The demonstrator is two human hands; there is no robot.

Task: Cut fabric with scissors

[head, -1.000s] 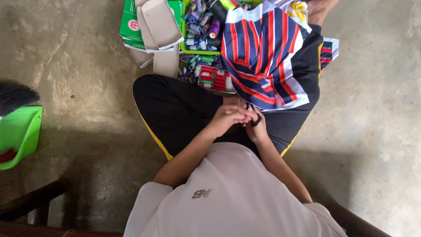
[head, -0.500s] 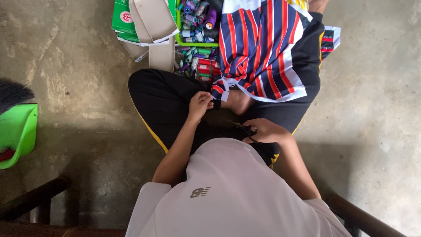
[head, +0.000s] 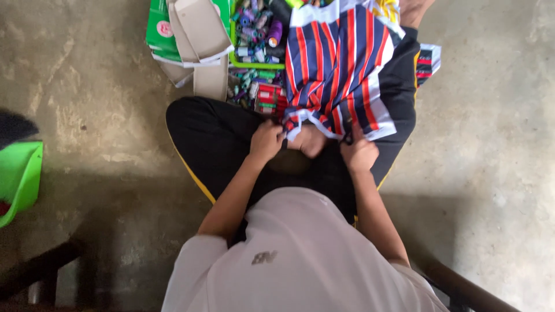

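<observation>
The navy, red and white striped fabric garment [head: 341, 69] lies spread over the person's lap and right leg, its lower hem near both hands. The left hand [head: 267, 141] has its fingers clenched on the hem's left corner. The right hand [head: 359, 153] pinches the hem further right, fingers closed on the cloth. Just beyond the knees, on the concrete floor [head: 87, 98], sits a green plastic tray of thread spools [head: 257, 34], with a green and beige cardboard box [head: 191, 34] beside it. A bright green plastic bin [head: 20, 176] stands well apart at the left.
</observation>
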